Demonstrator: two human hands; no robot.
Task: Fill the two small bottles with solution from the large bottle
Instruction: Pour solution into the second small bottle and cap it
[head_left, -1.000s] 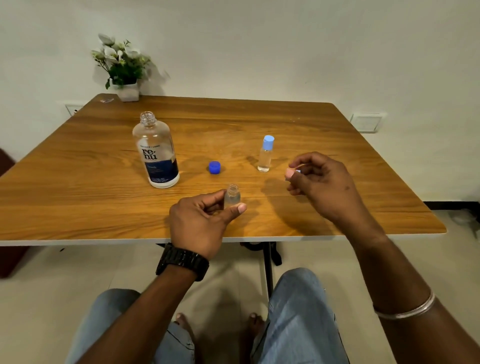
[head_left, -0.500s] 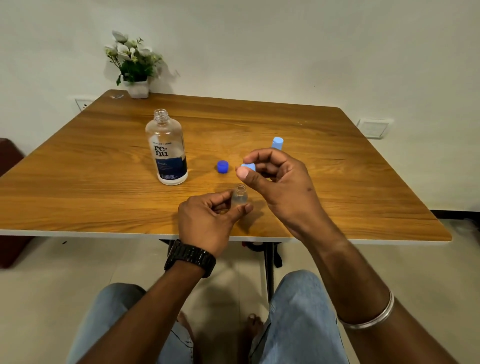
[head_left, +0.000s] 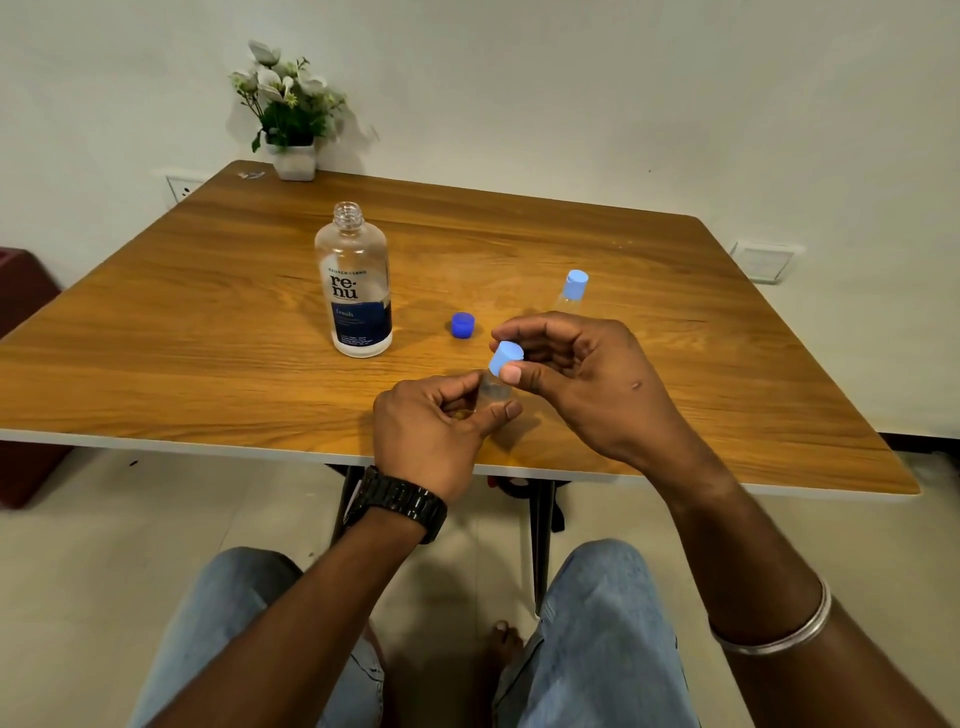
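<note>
Light-blue cap (head_left: 505, 357) pinched in your right hand (head_left: 587, 384) sits tilted over the small bottle (head_left: 493, 392) your left hand (head_left: 431, 431) grips, so it may cross-thread.

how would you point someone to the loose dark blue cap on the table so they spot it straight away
Start at the wooden table and find the large bottle, open-topped with a dark blue label. Just to its right, lying alone on the bare wood, is the dark blue cap. It is darker than the pale blue cap pinched in the right hand and the one on the small bottle behind.
</note>
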